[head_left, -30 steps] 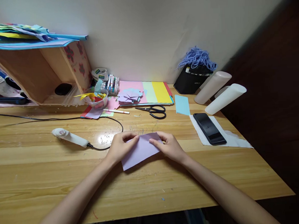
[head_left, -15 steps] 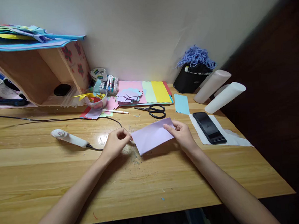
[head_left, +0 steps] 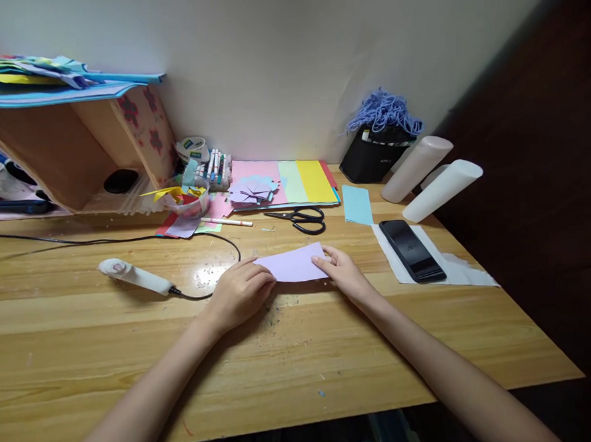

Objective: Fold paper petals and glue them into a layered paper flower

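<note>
A rectangular sheet of lilac paper (head_left: 295, 263) is stretched between my two hands, just above the wooden table. My left hand (head_left: 244, 289) is closed on its left end, the fingers covering that edge. At the other end, my right hand (head_left: 339, 269) pinches the paper, thumb on top and fingers behind. Black-handled scissors (head_left: 305, 217) lie beyond the paper. To the left rests a white hot glue gun (head_left: 136, 276) with a black cord.
A phone (head_left: 412, 250) lies on white tissue at right, near two white cylinders (head_left: 444, 188). Coloured sheets (head_left: 316, 181), a light blue paper (head_left: 357, 205), a tub of paper scraps (head_left: 189, 204) and a black holder with blue yarn (head_left: 379, 152) line the back. A wooden box (head_left: 143, 137) stands left.
My left hand has moved onto the left end of the lilac paper and closed on it. The paper has levelled out, and my right hand has shifted slightly left.
</note>
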A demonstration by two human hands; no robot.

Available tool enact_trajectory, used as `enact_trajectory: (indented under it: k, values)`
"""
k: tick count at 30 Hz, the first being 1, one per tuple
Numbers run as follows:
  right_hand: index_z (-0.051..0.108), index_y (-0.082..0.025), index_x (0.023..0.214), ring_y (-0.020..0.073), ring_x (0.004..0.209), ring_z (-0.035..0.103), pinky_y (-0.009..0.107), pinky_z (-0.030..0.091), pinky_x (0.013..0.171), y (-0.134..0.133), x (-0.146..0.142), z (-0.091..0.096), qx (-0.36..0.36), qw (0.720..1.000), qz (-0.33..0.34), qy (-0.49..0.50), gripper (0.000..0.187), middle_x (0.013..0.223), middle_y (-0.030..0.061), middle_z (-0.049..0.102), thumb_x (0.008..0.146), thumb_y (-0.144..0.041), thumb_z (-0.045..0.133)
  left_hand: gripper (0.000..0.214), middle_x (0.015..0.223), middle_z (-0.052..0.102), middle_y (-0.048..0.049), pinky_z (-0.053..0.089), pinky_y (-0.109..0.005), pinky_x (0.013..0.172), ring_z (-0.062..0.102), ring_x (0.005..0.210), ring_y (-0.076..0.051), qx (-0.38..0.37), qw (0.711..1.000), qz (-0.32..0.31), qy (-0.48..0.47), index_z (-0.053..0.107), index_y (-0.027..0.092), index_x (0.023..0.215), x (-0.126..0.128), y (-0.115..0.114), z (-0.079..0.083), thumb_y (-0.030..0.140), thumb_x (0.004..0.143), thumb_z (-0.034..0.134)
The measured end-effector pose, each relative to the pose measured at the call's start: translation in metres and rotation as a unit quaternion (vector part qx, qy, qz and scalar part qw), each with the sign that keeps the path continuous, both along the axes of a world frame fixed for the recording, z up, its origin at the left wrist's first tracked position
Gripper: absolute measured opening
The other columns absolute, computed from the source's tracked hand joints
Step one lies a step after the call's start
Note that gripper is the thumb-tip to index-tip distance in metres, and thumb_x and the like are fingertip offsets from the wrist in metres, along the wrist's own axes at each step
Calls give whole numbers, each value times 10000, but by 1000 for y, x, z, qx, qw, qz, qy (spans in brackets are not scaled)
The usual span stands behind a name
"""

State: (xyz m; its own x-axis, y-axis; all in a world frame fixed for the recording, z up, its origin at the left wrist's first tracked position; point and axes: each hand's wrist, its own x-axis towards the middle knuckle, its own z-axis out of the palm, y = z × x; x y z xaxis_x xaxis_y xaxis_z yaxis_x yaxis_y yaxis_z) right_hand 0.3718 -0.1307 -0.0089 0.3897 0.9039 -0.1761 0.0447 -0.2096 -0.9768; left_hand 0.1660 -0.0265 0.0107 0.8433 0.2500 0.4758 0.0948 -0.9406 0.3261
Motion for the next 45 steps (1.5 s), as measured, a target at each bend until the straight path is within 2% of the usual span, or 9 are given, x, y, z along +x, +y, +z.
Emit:
enact_trajectory:
  k: [3, 6, 11, 19, 22, 26, 30, 37, 45]
  values:
    - [371, -189, 1209, 164, 760, 575, 289, 488, 581, -3, 1, 4, 22, 988, -48, -145, 550, 1131, 123, 520, 744, -412, 565, 125, 778, 648, -43, 442, -296, 703, 570, 725, -145, -45, 998, 45, -15, 614, 177, 812, -4, 5, -1, 201, 818, 492]
    - [412, -204, 1150, 185, 873, 531, 309, 488, 652, -8, 1, 15, 120, 934, -64, -329, 488, 1199, 133, 419, 734, -369, 608, 133, 734, 638, -40, 425, -265, 633, 567, 681, -142, -105, 991, 77, -1, 625, 180, 771, -8, 5, 3, 252, 806, 518]
    - [523, -203, 885, 188, 820, 530, 325, 458, 716, -15, -1, 27, 265, 822, 78, -498, 212, 874, 64, 559, 734, -295, 640, 169, 684, 636, -26, 413, -237, 581, 558, 625, -131, -257, 960, 116, 10, 632, 178, 690, -9, 2, 10, 318, 759, 568]
    - [598, -197, 881, 179, 756, 532, 317, 434, 660, -11, 0, 17, 209, 767, 186, -578, 110, 826, 59, 626, 818, -178, 510, 235, 605, 604, -8, 431, -225, 541, 555, 585, -128, -505, 852, 136, -27, 579, 153, 585, -3, 5, 8, 362, 638, 674]
    - [596, -191, 771, 208, 972, 522, 365, 439, 787, -12, -2, 23, 200, 764, 256, -558, 63, 1101, 82, 576, 778, -164, 539, 211, 687, 611, -17, 449, -242, 589, 570, 652, -141, -474, 857, 185, -85, 581, 158, 678, -4, 12, 5, 365, 694, 623]
    - [577, -162, 808, 214, 1121, 471, 377, 416, 912, -13, -8, 27, 169, 763, 320, -535, 70, 1293, 109, 456, 772, -152, 517, 154, 916, 591, -48, 435, -317, 796, 551, 893, -180, -279, 922, 234, -134, 585, 182, 855, -7, 15, 4, 284, 740, 585]
    - [562, -106, 967, 227, 1077, 525, 377, 455, 877, -12, -13, 20, 155, 739, 304, -581, 216, 1290, 164, 457, 784, -93, 448, 194, 953, 598, -47, 421, -318, 819, 546, 915, -171, -195, 973, 121, -37, 550, 208, 993, -7, 3, 12, 263, 823, 476]
    - [584, -103, 987, 249, 990, 584, 381, 504, 780, -15, -9, 22, 128, 718, 272, -628, 278, 1225, 159, 524, 754, -57, 441, 442, 1087, 596, -83, 432, -357, 815, 555, 956, -222, -145, 982, -12, 124, 484, 201, 1130, -6, -16, 22, 445, 765, 531]
    - [564, -182, 1060, 201, 1057, 549, 341, 466, 854, -16, 8, 26, 110, 784, 327, -517, 342, 1174, 78, 579, 740, -76, 508, 205, 966, 648, -65, 449, -283, 756, 589, 881, -164, -84, 990, -46, 107, 595, 183, 930, -6, -10, 6, 238, 868, 408]
